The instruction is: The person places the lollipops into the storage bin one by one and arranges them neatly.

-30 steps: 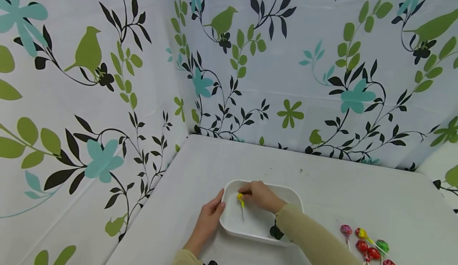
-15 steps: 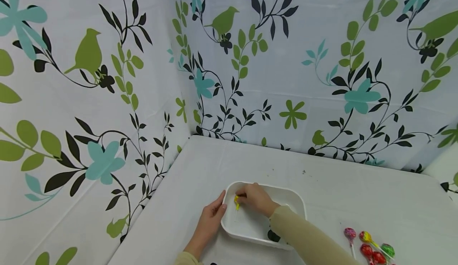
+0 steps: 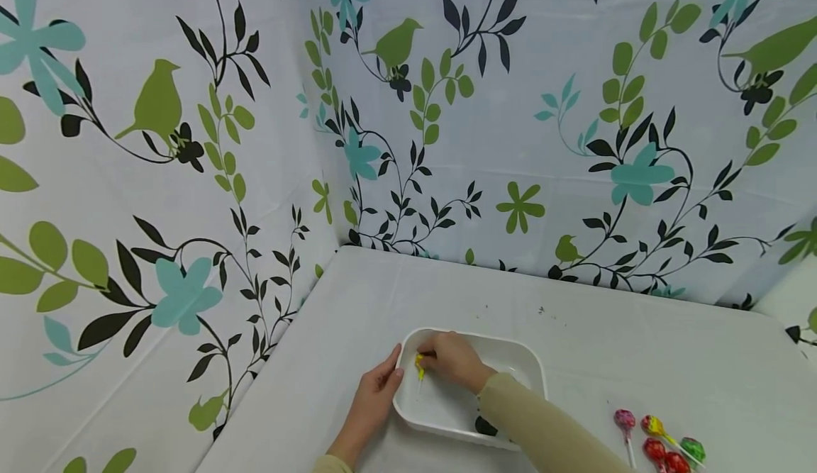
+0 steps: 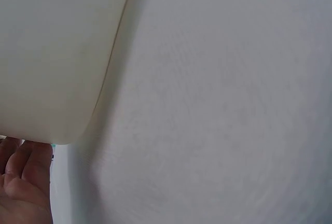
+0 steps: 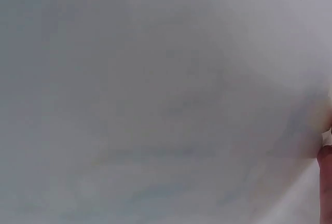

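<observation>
A white tray [image 3: 459,427] with rounded corners stands on the table in the head view. My left hand [image 3: 372,396] holds its left end, the thumb at the rim; in the left wrist view the fingers [image 4: 37,166] lie against the outer wall. Inside the tray's left part, my right hand [image 3: 454,361] pinches a yellow lollipop [image 3: 419,361] by its wrapped head. A thin pale stick points down toward the front of the tray. Whether the lollipop touches the tray floor cannot be told. The right wrist view is mostly blurred white, with a fingertip [image 5: 325,177] at its right edge.
To the right of the tray lie several lollipops: a pink one [image 3: 625,418], a yellow and red one [image 3: 652,425], a green one [image 3: 693,448] and red ones [image 3: 654,449]. A black object [image 3: 486,426] shows below the right wrist. Patterned cloth [image 3: 523,140] hangs behind the table [image 3: 357,303].
My right hand has moved slightly left and toward me inside the tray, taking the yellow lollipop along. The left hand has stayed at the tray's end.
</observation>
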### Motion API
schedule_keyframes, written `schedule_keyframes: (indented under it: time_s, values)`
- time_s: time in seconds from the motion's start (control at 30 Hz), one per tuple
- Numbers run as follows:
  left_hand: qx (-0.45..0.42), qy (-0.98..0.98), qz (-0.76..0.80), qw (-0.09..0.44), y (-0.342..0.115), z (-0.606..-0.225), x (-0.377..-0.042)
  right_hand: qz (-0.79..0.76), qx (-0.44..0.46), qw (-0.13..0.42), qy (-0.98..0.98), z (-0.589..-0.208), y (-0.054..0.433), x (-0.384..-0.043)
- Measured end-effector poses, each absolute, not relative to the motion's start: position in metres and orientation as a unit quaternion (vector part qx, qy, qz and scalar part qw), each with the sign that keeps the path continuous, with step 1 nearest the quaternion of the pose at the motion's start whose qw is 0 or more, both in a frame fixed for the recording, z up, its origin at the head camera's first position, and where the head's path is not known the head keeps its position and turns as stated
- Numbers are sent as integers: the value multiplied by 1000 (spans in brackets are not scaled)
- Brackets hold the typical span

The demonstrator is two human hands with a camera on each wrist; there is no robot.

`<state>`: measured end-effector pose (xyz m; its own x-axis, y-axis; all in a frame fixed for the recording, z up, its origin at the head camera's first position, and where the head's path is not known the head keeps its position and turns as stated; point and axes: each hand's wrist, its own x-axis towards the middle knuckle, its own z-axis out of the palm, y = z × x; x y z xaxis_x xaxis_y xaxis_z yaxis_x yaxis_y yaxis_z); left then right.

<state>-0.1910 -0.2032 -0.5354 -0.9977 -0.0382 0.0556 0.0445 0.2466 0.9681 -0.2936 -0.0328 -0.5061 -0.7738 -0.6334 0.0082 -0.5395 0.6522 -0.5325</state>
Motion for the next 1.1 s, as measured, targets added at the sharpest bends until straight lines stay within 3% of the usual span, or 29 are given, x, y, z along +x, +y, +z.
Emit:
schedule_keyframes:
  time_s: [0.87,1.1]
  values:
    - [-8,-787,-615,38,-201,-534,-191,-266,-331,69,903,-509,-30,-293]
    - [-1,-790,-611,41,-202,-536,-191,-275,-310,93,905,-500,-27,-291]
